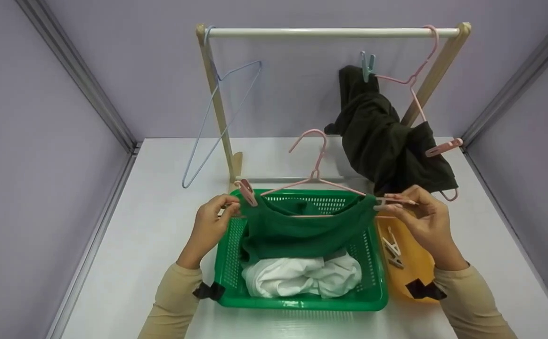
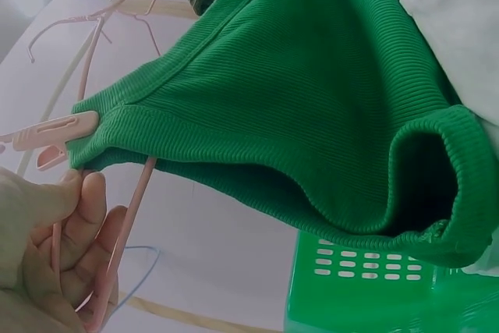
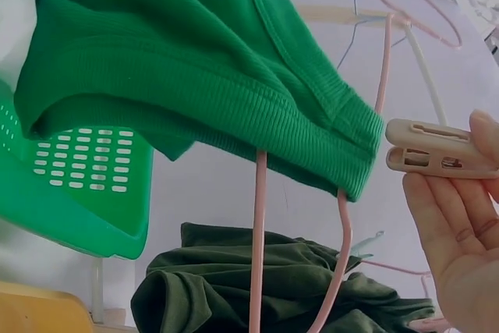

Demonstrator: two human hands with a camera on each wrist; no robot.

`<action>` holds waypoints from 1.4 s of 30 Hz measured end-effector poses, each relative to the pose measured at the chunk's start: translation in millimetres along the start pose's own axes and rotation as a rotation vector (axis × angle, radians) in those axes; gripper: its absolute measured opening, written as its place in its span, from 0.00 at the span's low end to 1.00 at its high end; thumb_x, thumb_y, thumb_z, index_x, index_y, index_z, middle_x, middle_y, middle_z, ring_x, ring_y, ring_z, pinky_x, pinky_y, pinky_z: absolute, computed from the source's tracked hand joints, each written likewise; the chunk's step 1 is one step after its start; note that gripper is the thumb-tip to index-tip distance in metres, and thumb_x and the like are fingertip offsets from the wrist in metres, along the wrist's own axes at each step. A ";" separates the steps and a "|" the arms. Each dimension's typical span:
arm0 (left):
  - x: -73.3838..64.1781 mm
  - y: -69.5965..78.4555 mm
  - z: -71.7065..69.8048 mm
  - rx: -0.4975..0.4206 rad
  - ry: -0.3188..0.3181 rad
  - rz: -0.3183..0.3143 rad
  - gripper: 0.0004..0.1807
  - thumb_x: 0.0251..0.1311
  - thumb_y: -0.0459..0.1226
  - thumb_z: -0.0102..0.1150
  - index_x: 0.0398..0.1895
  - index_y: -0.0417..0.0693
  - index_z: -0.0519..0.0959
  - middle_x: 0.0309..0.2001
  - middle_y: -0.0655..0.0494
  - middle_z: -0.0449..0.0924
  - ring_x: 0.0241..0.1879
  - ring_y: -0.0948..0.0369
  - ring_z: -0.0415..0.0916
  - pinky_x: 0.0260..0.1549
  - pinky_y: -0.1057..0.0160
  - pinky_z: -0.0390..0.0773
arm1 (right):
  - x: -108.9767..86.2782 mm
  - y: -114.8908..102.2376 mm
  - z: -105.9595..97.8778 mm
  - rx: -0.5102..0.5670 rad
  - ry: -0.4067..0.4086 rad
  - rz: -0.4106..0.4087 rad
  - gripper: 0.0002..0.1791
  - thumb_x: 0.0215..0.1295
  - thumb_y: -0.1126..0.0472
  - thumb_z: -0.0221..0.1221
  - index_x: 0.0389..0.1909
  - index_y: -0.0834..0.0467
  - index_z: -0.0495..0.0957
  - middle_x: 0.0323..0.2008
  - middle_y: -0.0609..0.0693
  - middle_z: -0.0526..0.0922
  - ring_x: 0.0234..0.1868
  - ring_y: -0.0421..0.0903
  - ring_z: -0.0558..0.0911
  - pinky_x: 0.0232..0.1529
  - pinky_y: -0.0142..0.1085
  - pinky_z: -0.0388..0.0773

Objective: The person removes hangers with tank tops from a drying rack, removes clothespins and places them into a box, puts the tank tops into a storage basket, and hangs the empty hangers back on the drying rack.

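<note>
Head view: both hands are working a green garment (image 1: 297,233) on a pink hanger (image 1: 317,173), the pair hanging over the rear part of the green basket (image 1: 302,303). Hanger is running through the garment, lower bar showing across the wide opening, hook sitting well below the rack rail (image 1: 321,32).

Left hand (image 1: 210,228) is gripping the hanger corner, thumb and fingers curling round it right at the garment's edge. Just beside those fingers, a pink clip (image 1: 246,193) is biting that end of the garment.

Right hand (image 1: 429,226) is pinching a beige clothespin (image 3: 437,147) between thumb and fingers; right wrist view is showing its tip just beside the garment's other end, a slim gap between.

White cloth (image 1: 297,280) is lying bunched in the basket. Yellow tray (image 1: 417,249) is standing to the basket's right, holding loose pegs (image 1: 391,247). On the rail, a blue hanger (image 1: 218,77) is hanging bare at the left end; at the right end a second pink hanger (image 1: 437,41) is tilting, carrying a dark garment (image 1: 377,127) with a teal clip (image 1: 367,68) up top and another pink clip (image 1: 443,148) lower down. Basket and tray are resting on the white bench (image 1: 127,235).
</note>
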State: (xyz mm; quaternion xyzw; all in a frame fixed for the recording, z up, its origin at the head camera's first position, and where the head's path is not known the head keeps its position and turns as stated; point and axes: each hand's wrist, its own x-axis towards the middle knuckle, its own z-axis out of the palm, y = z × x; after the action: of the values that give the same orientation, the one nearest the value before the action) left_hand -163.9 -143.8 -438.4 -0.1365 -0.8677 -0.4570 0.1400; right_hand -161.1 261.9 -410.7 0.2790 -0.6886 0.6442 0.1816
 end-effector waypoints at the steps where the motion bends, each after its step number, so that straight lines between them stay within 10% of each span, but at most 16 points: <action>1: 0.1 -0.1 0.3 0.000 0.001 -0.001 0.07 0.65 0.35 0.56 0.39 0.40 0.80 0.37 0.49 0.84 0.40 0.55 0.80 0.39 0.64 0.81 | -0.9 -1.1 -0.3 -0.022 -0.004 -0.001 0.08 0.54 0.83 0.59 0.25 0.76 0.69 0.34 0.43 0.82 0.43 0.36 0.86 0.46 0.25 0.81; 21: 1.9 -1.9 0.4 0.021 0.025 -0.008 0.06 0.65 0.32 0.56 0.39 0.39 0.80 0.36 0.48 0.84 0.39 0.55 0.80 0.43 0.58 0.80 | -24.2 2.6 -18.7 -0.205 -0.078 0.157 0.16 0.44 0.87 0.62 0.34 0.74 0.73 0.35 0.44 0.81 0.38 0.33 0.84 0.43 0.22 0.80; 42: 2.0 -1.3 -0.2 0.002 0.028 -0.024 0.06 0.65 0.33 0.55 0.39 0.38 0.80 0.37 0.45 0.84 0.41 0.52 0.78 0.35 0.62 0.82 | -32.0 20.9 -53.4 -0.344 -0.230 0.411 0.11 0.58 0.72 0.63 0.40 0.68 0.74 0.34 0.35 0.80 0.37 0.36 0.83 0.40 0.22 0.80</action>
State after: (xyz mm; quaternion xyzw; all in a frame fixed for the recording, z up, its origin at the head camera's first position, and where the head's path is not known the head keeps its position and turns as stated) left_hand -166.3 -144.5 -438.5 -0.1195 -0.8678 -0.4594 0.1470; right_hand -154.9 319.9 -441.1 0.1699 -0.8459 0.5054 0.0124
